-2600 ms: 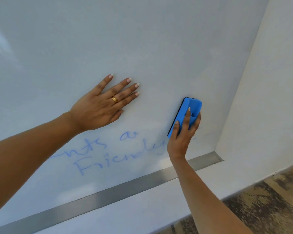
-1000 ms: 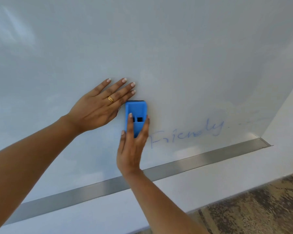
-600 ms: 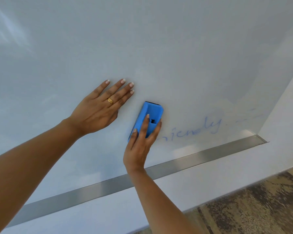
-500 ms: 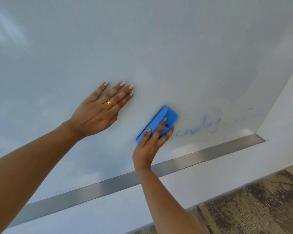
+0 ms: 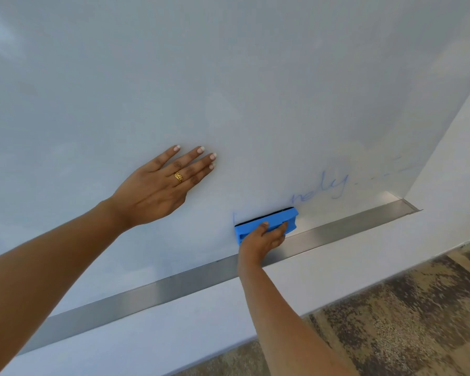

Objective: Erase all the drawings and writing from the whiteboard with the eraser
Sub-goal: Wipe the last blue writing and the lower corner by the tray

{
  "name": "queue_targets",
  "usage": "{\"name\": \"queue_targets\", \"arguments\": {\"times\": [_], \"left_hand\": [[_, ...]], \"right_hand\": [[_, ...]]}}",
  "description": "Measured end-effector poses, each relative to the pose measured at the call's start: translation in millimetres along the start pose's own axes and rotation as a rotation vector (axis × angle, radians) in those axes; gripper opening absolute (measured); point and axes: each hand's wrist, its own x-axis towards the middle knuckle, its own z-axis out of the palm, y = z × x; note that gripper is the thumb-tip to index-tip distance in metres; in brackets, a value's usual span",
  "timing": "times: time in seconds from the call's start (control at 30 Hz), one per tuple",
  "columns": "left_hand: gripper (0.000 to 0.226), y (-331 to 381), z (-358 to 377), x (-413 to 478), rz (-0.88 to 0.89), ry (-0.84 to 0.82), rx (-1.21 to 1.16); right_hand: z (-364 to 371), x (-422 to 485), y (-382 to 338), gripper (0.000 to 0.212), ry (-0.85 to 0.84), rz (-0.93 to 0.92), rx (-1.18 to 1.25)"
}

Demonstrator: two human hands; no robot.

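The whiteboard [image 5: 228, 77] fills most of the view. Faint blue writing [image 5: 320, 188], reading roughly "ndly" with a few smudged dashes after it, stays near the board's lower right corner. My right hand [image 5: 263, 237] grips a blue eraser [image 5: 266, 222] and presses it lengthwise against the board, just left of and below the writing and right above the metal strip. My left hand [image 5: 160, 188], with a gold ring, lies flat on the board with fingers spread, up and left of the eraser.
A brushed metal strip [image 5: 174, 289] runs along the board's lower edge. A white wall [image 5: 456, 164] meets the board at the right corner. Patterned carpet [image 5: 391, 321] lies below at the lower right.
My right hand swept the eraser rightwards and down across the lower lines, wiping most of the word "Friendly", and turned the eraser horizontal. My left hand stayed flat on the board.
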Motion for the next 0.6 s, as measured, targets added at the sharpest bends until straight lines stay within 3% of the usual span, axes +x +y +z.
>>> {"name": "queue_targets", "arguments": {"times": [0.17, 0.43, 0.5, 0.6], "left_hand": [[0.058, 2, -1, 0, -0.004, -0.009, -0.015], [0.057, 2, -5, 0, -0.006, -0.072, -0.059], [0.056, 3, -5, 0, 0.0, -0.062, -0.067], [0.055, 4, -2, -4, 0.055, -0.061, -0.088]], "right_hand": [[19, -49, -1, 0.05, -0.117, -0.082, -0.039], [36, -78, -14, 0.04, -0.244, -0.5, -0.051], [32, -68, -7, 0.04, -0.217, -0.487, -0.086], [21, -46, -1, 0.044, -0.139, -0.272, -0.099]]}}
